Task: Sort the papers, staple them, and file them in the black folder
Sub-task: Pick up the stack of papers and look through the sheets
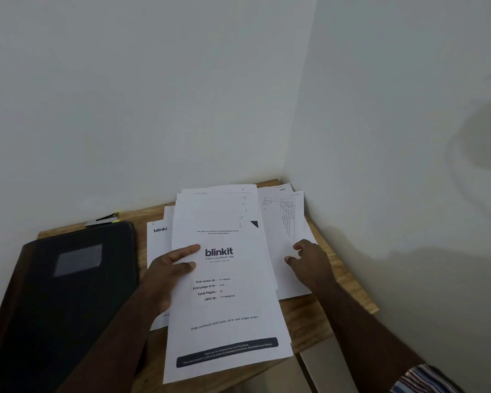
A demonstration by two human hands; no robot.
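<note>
A fanned stack of numbered papers (224, 293) is held up by the left hand (165, 276), with the thumb pinching the top sheet just left of the big printed word and the other fingers hidden under the pages. The right hand (309, 262) is rested with loosely curled fingers on the loose sheets (284, 222) lying past its fingertips, and whether one is pinched cannot be told. To sort well, the next numbered page should be picked, slid under the stack with corners lined up, and only then should the stapler (104, 218) and black folder (68, 293), both well left of the left fingers, be used.
</note>
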